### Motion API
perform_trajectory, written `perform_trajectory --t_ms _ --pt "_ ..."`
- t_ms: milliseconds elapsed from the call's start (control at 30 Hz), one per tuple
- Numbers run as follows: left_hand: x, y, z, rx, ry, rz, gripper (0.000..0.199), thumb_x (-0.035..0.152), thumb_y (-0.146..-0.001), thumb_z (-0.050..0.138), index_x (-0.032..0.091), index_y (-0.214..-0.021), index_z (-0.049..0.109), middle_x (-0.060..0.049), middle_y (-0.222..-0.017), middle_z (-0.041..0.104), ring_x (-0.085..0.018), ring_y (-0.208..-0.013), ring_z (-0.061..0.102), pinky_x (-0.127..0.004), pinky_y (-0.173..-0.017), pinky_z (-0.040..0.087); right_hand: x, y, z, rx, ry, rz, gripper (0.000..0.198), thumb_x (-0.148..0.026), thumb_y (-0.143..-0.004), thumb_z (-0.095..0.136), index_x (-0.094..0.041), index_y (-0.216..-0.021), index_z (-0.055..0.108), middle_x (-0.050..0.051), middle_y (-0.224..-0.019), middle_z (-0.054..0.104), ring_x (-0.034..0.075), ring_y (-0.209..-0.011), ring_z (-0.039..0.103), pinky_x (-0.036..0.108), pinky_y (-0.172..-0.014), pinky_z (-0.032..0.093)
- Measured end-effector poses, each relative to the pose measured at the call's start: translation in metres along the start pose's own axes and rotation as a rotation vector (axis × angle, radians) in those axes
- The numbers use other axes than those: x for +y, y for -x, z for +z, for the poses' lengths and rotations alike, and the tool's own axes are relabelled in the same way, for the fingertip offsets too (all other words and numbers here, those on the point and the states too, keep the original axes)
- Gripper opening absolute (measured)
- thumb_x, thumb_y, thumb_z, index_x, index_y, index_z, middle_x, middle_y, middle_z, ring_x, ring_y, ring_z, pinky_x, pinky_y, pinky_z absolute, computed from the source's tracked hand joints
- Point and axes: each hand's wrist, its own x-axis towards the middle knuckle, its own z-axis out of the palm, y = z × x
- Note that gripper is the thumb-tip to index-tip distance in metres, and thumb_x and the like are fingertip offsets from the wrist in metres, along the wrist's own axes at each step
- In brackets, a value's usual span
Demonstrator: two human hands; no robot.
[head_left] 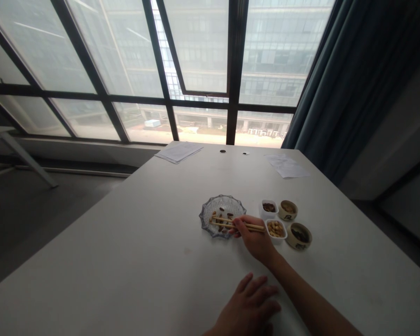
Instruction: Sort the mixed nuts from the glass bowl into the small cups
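Observation:
A pair of wooden chopsticks [254,227] is held in my right hand [255,237], its fingers wrapped round them. Their tips are over a clear glass dish [207,205] with a scalloped rim. Inside the dish lie several small brown and tan nut- or seed-like pieces [230,215]; whether the tips pinch one is too small to tell. Nearer to me, my left hand [250,302] rests over the white table with its fingers spread, holding nothing.
Right of the dish stand a white tub of dark pieces [269,207], a white tub of tan nuts [276,229] and two beige bowls, one behind [288,211] and one in front [299,237]. Papers [179,151] lie at the far left of the table [133,247], a loose sheet [289,165] far right.

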Motion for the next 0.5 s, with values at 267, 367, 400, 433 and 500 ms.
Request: perform_trajectory --t_ms 267,367,400,433,500 --pt "-0.0018 0.0006 0.0051 0.012 -0.025 0.008 0.03 0.04 -0.101 0.06 0.027 -0.128 0.058 0.001 -0.151 0.053 -0.023 -0.145 0.038 -0.043 -0.124 0.024 0.007 0.0001 0.0032 -0.02 -0.035 0.005 0.049 -0.064 -0.09 0.064 -0.017 -0.085 0.078 0.011 -0.082 0.079 0.031 -0.081 0.079 0.037 -0.067 0.065" --pt "-0.0025 0.0011 0.0067 0.021 -0.044 0.02 0.031 0.04 -0.1 0.062 0.028 -0.128 0.058 0.0 -0.15 0.053 -0.024 -0.144 0.04 -0.043 -0.123 0.026 0.0079 0.0002 0.0037 -0.001 -0.053 0.025 0.05 -0.065 -0.089 0.065 -0.016 -0.085 0.078 0.012 -0.084 0.08 0.031 -0.081 0.079 0.037 -0.066 0.065" --pt "-0.0029 0.0012 0.0072 0.024 -0.046 0.023 0.031 0.041 -0.1 0.062 0.028 -0.128 0.059 0.001 -0.15 0.053 -0.024 -0.144 0.04 -0.043 -0.123 0.026 0.0078 0.0003 0.004 0.011 -0.063 0.03 0.05 -0.065 -0.089 0.066 -0.016 -0.086 0.078 0.012 -0.085 0.08 0.031 -0.081 0.079 0.037 -0.066 0.065" --pt "-0.0032 0.0013 0.0076 0.027 -0.046 0.024 0.031 0.041 -0.1 0.062 0.028 -0.128 0.059 0.001 -0.15 0.053 -0.024 -0.144 0.04 -0.043 -0.123 0.025 0.0072 0.0005 0.004 0.025 -0.071 0.033 0.051 -0.064 -0.088 0.066 -0.015 -0.087 0.078 0.012 -0.085 0.08 0.031 -0.08 0.079 0.037 -0.066 0.066" --pt "-0.0035 0.001 0.0078 0.026 -0.044 0.024 0.031 0.041 -0.1 0.062 0.027 -0.128 0.059 0.001 -0.15 0.054 -0.023 -0.144 0.04 -0.043 -0.124 0.025 0.0041 0.0005 0.0025 0.043 -0.075 0.031 0.051 -0.064 -0.088 0.066 -0.014 -0.087 0.078 0.013 -0.084 0.08 0.031 -0.079 0.079 0.037 -0.065 0.066"
